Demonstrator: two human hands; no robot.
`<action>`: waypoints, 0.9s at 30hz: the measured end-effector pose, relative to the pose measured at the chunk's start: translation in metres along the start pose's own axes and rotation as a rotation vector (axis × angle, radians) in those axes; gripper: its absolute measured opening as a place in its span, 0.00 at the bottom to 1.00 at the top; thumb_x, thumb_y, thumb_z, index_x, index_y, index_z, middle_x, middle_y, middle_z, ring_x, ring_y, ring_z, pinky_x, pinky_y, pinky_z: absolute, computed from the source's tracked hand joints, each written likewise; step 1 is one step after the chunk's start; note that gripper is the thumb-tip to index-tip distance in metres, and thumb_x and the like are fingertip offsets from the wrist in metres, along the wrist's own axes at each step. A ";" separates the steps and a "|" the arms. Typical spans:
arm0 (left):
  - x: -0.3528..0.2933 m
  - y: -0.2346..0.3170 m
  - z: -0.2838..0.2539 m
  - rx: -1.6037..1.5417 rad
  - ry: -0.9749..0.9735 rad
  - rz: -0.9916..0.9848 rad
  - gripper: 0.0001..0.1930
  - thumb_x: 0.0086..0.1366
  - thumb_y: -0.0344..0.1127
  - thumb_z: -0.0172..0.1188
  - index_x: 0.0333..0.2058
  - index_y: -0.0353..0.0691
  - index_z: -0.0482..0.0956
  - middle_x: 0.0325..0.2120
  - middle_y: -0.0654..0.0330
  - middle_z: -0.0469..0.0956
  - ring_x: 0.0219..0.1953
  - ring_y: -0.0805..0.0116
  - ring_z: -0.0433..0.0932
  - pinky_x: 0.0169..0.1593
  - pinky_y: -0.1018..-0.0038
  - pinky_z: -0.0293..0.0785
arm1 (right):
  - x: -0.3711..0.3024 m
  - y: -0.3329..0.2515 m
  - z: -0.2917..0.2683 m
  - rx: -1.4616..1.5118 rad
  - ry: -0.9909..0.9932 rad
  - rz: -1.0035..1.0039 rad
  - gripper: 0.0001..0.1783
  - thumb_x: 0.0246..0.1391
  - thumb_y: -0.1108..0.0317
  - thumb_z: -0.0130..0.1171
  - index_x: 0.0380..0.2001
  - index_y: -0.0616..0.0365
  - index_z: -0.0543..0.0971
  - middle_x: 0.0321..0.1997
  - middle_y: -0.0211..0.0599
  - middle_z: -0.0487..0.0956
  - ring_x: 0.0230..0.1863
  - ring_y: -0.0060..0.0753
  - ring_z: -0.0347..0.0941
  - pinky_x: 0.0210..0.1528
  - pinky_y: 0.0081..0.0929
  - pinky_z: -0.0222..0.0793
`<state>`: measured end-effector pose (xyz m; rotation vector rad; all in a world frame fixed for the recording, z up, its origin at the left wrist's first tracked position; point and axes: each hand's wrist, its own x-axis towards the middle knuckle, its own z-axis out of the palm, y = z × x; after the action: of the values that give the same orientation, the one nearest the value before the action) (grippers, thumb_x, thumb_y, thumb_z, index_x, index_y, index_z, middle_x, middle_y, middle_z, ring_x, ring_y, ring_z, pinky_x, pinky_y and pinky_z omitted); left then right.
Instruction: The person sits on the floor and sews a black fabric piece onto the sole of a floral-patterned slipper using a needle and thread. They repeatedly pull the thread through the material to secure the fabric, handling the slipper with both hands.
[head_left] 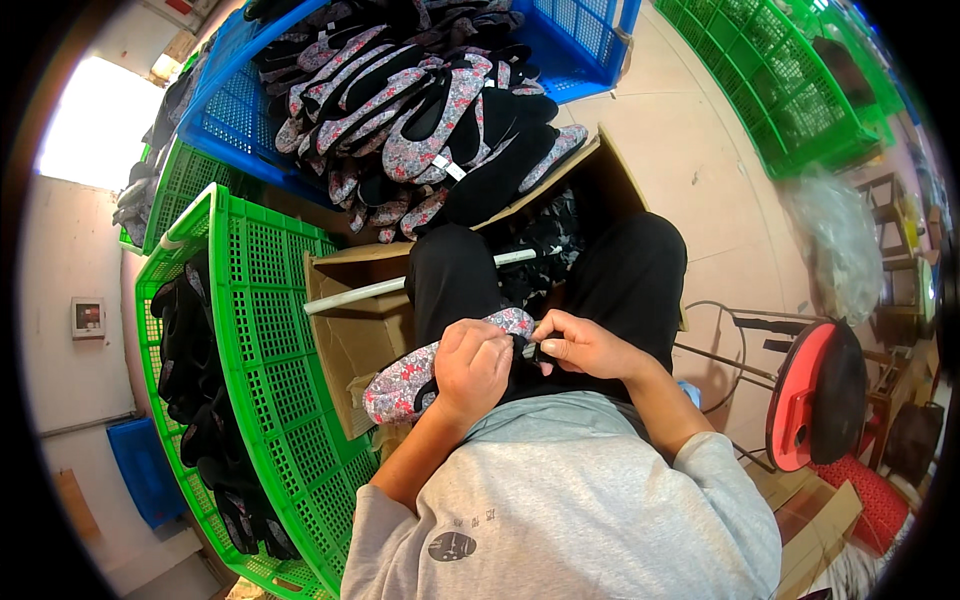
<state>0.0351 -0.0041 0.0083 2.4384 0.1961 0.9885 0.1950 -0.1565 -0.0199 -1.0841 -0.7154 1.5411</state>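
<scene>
Over my lap, my left hand is wrapped round a slipper with a grey and red floral outside and a black lining. One end of the slipper sticks out past my left wrist, the other beyond my fingertips. Close beside it, my right hand is closed in a pinch at the slipper's black edge. A small pale bit shows by those fingers, but I cannot make out what it is. Below my hands, between my knees, stands a cardboard box with dark patterned pieces inside. A white rod lies across the box.
Ahead, a blue crate overflows with floral slippers, some spilling toward the box. At my left stands a green crate of dark slippers. To the right are another green crate, a plastic bag and a red-and-black round seat.
</scene>
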 end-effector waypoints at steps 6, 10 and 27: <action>-0.001 -0.002 0.000 -0.013 -0.006 0.010 0.14 0.41 0.18 0.69 0.25 0.38 0.75 0.27 0.57 0.77 0.31 0.56 0.78 0.35 0.66 0.75 | 0.002 -0.001 0.002 0.014 0.006 -0.032 0.10 0.71 0.62 0.48 0.47 0.56 0.69 0.30 0.28 0.77 0.20 0.10 0.58 0.23 0.11 0.55; -0.003 -0.002 0.001 -0.008 -0.002 0.023 0.13 0.41 0.18 0.69 0.26 0.38 0.75 0.27 0.58 0.77 0.31 0.56 0.78 0.36 0.65 0.74 | 0.003 0.000 0.005 0.052 0.074 -0.064 0.08 0.70 0.64 0.48 0.46 0.55 0.70 0.29 0.28 0.77 0.20 0.10 0.59 0.22 0.11 0.55; -0.005 0.001 -0.007 -0.071 0.016 0.113 0.13 0.42 0.18 0.69 0.26 0.37 0.76 0.28 0.57 0.77 0.31 0.55 0.77 0.36 0.65 0.75 | 0.019 -0.012 -0.001 -0.205 0.192 -0.057 0.08 0.61 0.68 0.63 0.41 0.59 0.79 0.31 0.25 0.76 0.28 0.14 0.69 0.32 0.17 0.68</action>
<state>0.0270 -0.0034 0.0101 2.3994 0.0285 1.0460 0.2006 -0.1357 -0.0147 -1.3333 -0.7758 1.3153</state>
